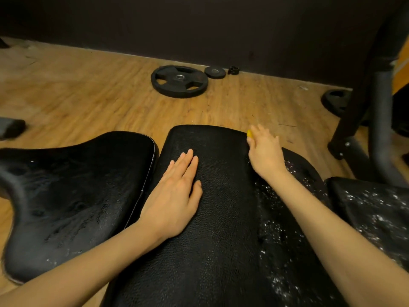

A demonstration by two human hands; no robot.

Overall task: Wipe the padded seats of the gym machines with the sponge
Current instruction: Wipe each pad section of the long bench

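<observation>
We see two bare hands over a black padded seat (pixel 217 209) on a wood floor (pixel 77 100): the left hand (pixel 174 191) lies open and flat on the pad's middle, fingers together. The right hand (pixel 264 151) curls over the seat's far right edge, gripping a yellow sponge (pixel 249 133) — only a sliver shows past the fingers. A second black pad (pixel 73 191) sits just beside on the left, and a weight plate (pixel 179 81) lies on the floor beyond — near the dark wall (pixel 199 25).
</observation>
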